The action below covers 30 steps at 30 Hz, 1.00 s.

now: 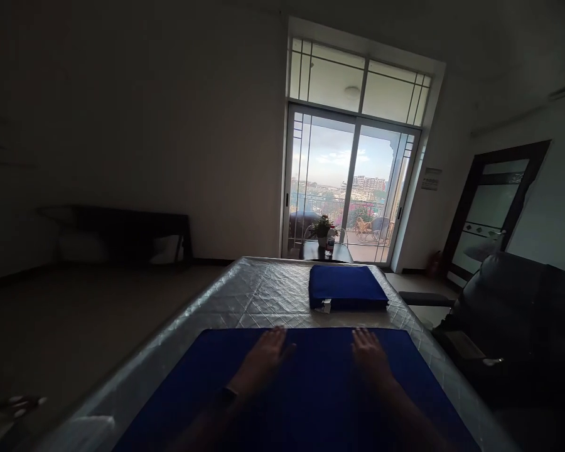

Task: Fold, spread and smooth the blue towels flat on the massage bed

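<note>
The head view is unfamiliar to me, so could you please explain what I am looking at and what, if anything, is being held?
There is no machine here: you see a person's own bare left hand and right hand. The single picture comes from a camera worn on the head, looking forward and down past the forearms.

Below is a shiny, quilted-looking surface. Spread on its near part is a dark blue cloth; beyond it lies a folded blue bundle with a white tag. Glass doors light the dim room from behind.

Both hands are open, palms down at the cloth's far edge. Neither appears to grip anything.
</note>
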Tool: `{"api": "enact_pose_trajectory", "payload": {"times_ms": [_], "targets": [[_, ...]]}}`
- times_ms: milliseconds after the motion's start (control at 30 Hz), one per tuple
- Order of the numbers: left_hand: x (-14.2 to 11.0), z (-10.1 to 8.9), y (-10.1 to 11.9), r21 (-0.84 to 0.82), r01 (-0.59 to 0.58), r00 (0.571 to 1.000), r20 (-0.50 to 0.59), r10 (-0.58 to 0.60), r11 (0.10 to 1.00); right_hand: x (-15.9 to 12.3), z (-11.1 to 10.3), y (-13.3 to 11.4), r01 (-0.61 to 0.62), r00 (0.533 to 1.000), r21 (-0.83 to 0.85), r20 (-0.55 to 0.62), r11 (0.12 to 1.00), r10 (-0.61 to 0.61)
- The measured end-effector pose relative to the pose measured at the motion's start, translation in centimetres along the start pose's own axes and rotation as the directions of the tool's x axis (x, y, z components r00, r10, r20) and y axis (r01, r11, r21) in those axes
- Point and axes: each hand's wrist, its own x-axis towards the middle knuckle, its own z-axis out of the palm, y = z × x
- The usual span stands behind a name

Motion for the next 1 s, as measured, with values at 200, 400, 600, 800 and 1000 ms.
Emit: {"api": "enact_pose_trajectory", "payload": {"times_ms": [200,400,600,800,1000], "targets": [[0.8,3.0,6.1,-0.112,-0.113,0.99,0.067,0.121,0.987,-0.3,1.0,-8.8,0.143,0.966,0.287,0.168,0.947,-0.196],[-2.1,1.5,-1.3,-0.05,0.067,0.99,0.127,-0.06,0.997,-0.6,1.4,-3.4,0.051,0.968,0.269,0.224,0.962,-0.114],[-7.2,0.4,-12.4,0.177,0.196,0.973,0.091,-0.214,0.965,-2.5,1.2,7.3,-0.125,0.983,0.071,0.14,0.99,0.115],[-8.0,-0.3,-14.7,0.13,0.428,0.9,0.028,-0.435,0.894,-4.1,-1.0,10.7,-0.159,0.987,0.01,0.022,0.987,0.158],[-4.8,-0.4,-9.6,0.054,0.367,0.93,0.003,-0.368,0.928,-1.9,-2.3,7.6,-0.166,0.986,0.037,0.013,0.985,0.166]]}}
